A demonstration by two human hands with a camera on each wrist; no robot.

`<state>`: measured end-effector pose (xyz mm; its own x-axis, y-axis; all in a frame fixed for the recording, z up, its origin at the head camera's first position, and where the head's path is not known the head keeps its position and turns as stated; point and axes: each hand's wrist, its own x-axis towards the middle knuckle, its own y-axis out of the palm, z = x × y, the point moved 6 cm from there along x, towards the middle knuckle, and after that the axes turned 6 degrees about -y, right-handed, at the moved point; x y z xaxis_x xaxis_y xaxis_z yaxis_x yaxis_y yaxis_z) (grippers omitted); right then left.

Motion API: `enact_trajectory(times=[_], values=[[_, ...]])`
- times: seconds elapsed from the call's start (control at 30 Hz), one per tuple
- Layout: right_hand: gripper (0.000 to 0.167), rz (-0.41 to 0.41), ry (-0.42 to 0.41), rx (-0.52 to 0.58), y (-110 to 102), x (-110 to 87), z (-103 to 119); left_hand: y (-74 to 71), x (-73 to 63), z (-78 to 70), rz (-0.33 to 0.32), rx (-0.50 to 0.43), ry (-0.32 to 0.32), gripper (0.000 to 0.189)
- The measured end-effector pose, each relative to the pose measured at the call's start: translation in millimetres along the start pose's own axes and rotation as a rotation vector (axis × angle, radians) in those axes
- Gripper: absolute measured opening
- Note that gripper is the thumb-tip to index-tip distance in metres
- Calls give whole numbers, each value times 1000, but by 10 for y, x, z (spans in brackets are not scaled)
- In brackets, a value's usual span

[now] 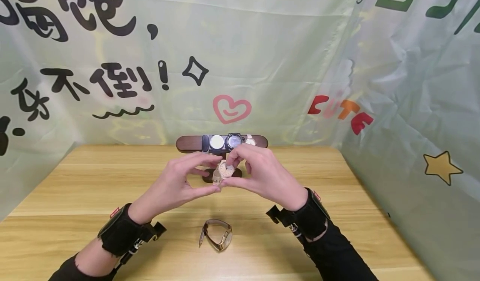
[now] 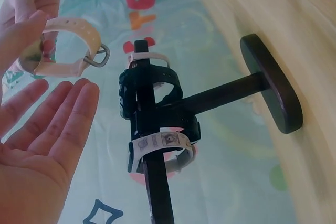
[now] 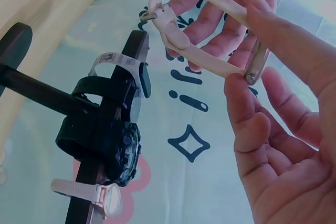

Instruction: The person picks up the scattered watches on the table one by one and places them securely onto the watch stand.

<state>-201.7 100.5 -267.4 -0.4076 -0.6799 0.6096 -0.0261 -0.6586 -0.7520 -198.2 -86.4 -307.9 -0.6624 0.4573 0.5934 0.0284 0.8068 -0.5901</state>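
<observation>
A pale pink wristwatch (image 1: 226, 170) with a round light dial is held up in front of the watch stand. My right hand (image 1: 264, 172) pinches its case between thumb and fingers. Its strap (image 3: 197, 56) is buckled into a loop, and the metal buckle (image 2: 100, 56) shows in the left wrist view. My left hand (image 1: 180, 180) is beside the watch, thumb low and fingers high; in the left wrist view its fingers (image 2: 60, 121) extend straight, just under the strap. A second watch (image 1: 217, 236), with a dark strap and gold-toned case, lies on the table nearer me.
A dark wooden T-shaped stand (image 1: 185, 143) rises behind my hands on an oval base (image 2: 273, 85). Its bar carries several watches, including a black chunky one (image 1: 234, 140) and a small pink one (image 3: 107, 198). A printed cloth (image 1: 262, 56) hangs behind the wooden table (image 1: 112, 168).
</observation>
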Motion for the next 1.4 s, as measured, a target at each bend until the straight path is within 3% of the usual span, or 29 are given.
enact_trajectory(times=[0.17, 0.43, 0.7, 1.07, 1.4], values=[[33, -26, 2, 29, 7, 14, 4, 4, -1, 35, 7, -89, -54, 54], [31, -90, -8, 115, 27, 11, 3, 6, 8, 38, -5, -108, -77, 44], [32, -127, 91, 117, 73, -19, -43, 2, 4, 29, -45, -97, -105, 46], [34, -114, 195, 147, 123, -9, -107, -8, -7, 40, -93, -84, -69, 46], [20, -113, 283, 319, 175, -22, -204, -54, -13, 63, -131, -56, -52, 47]])
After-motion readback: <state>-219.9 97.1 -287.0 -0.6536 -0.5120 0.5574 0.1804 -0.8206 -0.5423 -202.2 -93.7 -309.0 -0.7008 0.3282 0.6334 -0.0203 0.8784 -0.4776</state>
